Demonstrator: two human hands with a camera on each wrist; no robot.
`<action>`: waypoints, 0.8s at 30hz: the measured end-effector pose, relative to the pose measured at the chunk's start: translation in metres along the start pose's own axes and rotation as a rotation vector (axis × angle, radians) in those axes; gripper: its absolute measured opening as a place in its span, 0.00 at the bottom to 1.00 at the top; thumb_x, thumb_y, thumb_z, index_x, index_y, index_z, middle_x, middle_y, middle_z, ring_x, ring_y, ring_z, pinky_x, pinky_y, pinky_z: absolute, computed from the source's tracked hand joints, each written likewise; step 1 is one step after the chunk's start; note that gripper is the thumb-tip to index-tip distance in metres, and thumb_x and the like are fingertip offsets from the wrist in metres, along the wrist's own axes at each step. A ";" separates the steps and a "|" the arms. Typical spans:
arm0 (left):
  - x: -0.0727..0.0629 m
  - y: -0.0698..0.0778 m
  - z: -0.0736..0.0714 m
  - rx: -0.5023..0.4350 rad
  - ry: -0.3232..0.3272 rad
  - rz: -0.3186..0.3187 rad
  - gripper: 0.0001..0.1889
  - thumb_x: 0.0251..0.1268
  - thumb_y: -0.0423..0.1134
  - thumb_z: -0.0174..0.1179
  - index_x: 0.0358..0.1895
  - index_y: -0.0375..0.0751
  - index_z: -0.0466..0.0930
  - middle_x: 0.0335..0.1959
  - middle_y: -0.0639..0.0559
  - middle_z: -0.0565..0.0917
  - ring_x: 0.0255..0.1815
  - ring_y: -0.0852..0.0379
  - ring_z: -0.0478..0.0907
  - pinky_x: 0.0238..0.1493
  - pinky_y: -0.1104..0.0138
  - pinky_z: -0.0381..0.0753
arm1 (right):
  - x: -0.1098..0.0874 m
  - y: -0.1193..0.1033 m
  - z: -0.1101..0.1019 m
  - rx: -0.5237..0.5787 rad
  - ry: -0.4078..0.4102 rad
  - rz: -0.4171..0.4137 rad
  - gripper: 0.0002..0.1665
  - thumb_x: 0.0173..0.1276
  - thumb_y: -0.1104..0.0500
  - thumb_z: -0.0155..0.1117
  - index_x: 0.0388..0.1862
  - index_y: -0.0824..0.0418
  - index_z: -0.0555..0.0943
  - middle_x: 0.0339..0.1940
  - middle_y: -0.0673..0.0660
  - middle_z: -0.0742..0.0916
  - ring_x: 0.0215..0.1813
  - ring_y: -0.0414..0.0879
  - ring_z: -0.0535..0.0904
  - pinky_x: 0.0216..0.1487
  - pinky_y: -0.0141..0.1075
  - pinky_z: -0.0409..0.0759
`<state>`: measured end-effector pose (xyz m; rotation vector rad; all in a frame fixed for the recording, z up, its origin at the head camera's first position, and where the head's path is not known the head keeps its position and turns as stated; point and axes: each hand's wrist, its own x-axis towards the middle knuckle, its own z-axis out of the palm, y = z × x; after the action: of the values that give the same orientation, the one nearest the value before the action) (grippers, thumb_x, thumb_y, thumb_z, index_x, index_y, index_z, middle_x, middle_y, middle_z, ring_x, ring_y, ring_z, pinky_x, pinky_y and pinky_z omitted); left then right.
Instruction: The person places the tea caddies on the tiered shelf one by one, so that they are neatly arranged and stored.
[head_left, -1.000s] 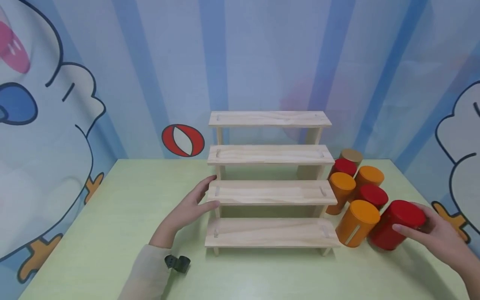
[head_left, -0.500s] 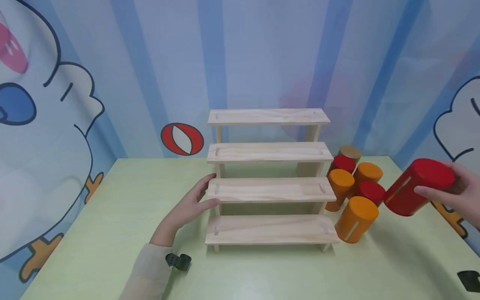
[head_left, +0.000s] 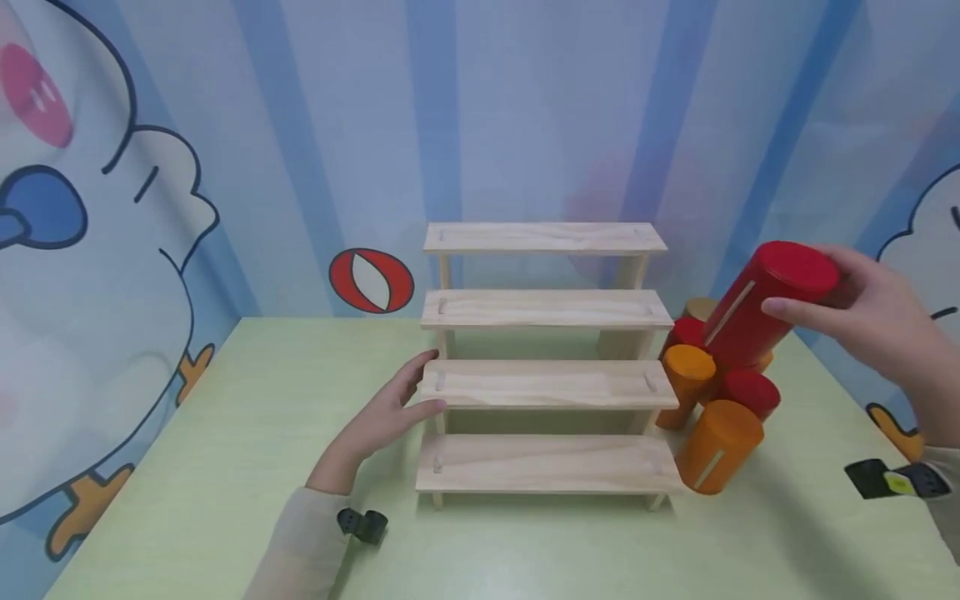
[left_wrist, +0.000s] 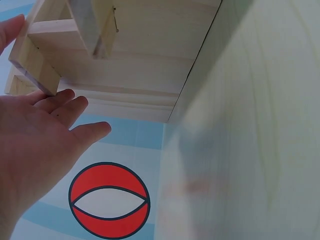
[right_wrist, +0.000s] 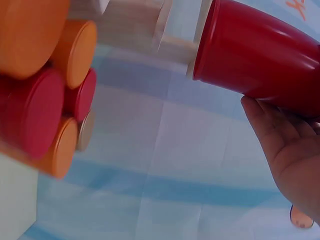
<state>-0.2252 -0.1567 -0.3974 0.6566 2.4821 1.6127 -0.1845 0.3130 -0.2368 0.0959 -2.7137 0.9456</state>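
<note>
My right hand [head_left: 888, 325] holds a red canister [head_left: 757, 312] by its upper part, raised above the group at the right. The canister is tilted, and a pale strip runs down its side. In the right wrist view, fingers [right_wrist: 270, 125] lie along its wall. My left hand [head_left: 386, 421] holds the left end of a tiered wooden stand [head_left: 551, 383]. Its thumb lies on the second tier from the bottom, with the fingers behind that board's end. The left wrist view shows fingertips [left_wrist: 75, 102] against the wood.
Orange canisters [head_left: 720, 446], red canisters [head_left: 752, 393] and a tan-topped one [head_left: 700, 309] crowd the stand's right side. All stand on a pale green table [head_left: 322, 350]. A striped blue backdrop [head_left: 360, 125] with cartoon prints rises behind.
My right hand has lifted the red canister off the table, first up to the right, then further up and left over the other canisters. The left hand stays at the stand.
</note>
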 end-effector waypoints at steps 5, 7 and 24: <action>0.001 0.000 -0.001 -0.011 -0.009 0.005 0.41 0.66 0.42 0.61 0.77 0.41 0.47 0.78 0.43 0.50 0.78 0.43 0.45 0.75 0.48 0.47 | 0.015 -0.032 0.013 0.059 -0.079 -0.015 0.45 0.65 0.46 0.65 0.73 0.62 0.58 0.60 0.68 0.76 0.48 0.45 0.76 0.34 0.20 0.75; 0.001 0.001 -0.001 -0.013 -0.010 0.003 0.41 0.66 0.42 0.61 0.77 0.41 0.46 0.78 0.43 0.50 0.78 0.43 0.45 0.75 0.47 0.48 | 0.020 -0.045 0.019 0.097 -0.102 -0.021 0.44 0.65 0.46 0.66 0.73 0.60 0.60 0.59 0.65 0.77 0.44 0.36 0.76 0.36 0.22 0.76; 0.000 0.000 0.000 -0.023 0.002 -0.043 0.42 0.66 0.43 0.61 0.77 0.43 0.46 0.78 0.45 0.50 0.78 0.44 0.45 0.75 0.48 0.49 | 0.058 -0.123 0.085 0.400 -0.182 -0.102 0.40 0.61 0.46 0.69 0.69 0.54 0.66 0.59 0.56 0.78 0.57 0.49 0.75 0.53 0.43 0.80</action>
<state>-0.2249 -0.1568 -0.3975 0.5945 2.4572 1.6253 -0.2416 0.1657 -0.2111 0.4101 -2.6033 1.4983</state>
